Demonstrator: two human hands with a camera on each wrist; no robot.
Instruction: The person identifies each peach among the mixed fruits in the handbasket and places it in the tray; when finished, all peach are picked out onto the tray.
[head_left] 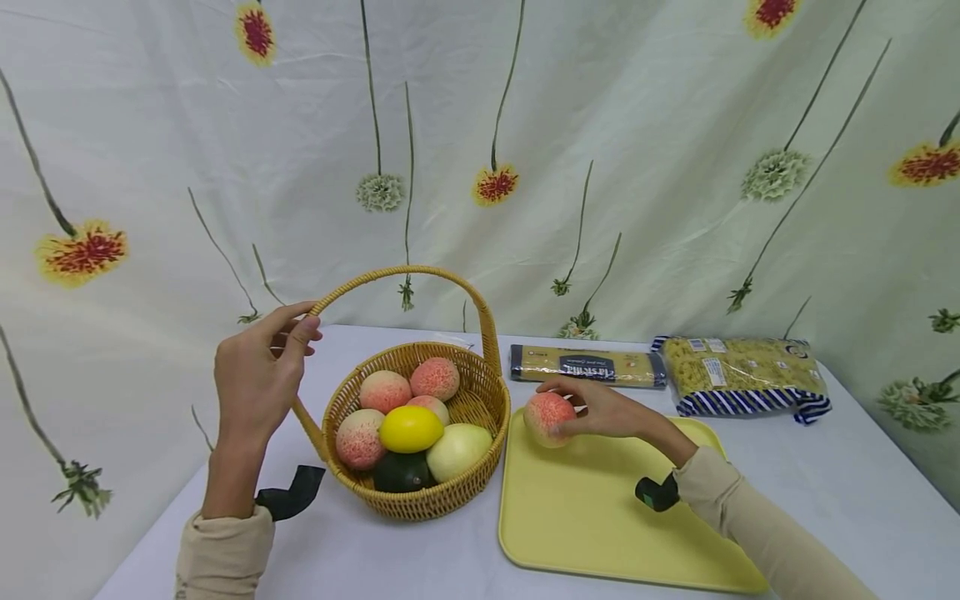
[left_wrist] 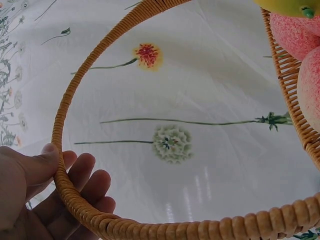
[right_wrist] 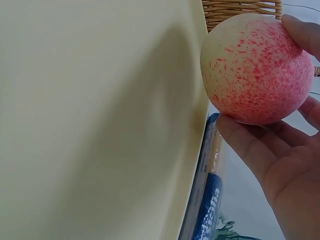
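A wicker basket [head_left: 431,506] with a tall arched handle [head_left: 405,271] stands left of the yellow tray [head_left: 585,517]. My left hand [head_left: 258,367] grips the handle on its left side, thumb and fingers around the wicker in the left wrist view. Inside the basket lie several pink-speckled peaches [head_left: 362,439], a yellow lemon [head_left: 411,429], a dark green fruit [head_left: 402,472] and a pale yellow-green fruit [head_left: 459,452]. My right hand [head_left: 600,408] holds another peach [right_wrist: 257,70] between thumb and fingers, over the tray's back left corner, close to the basket's rim.
Behind the tray lies a long pack of spaghetti [head_left: 588,367]. To its right is a larger bag of pasta [head_left: 742,375] with blue-striped ends. A flower-printed cloth [head_left: 465,108] hangs behind the white table [head_left: 420,558].
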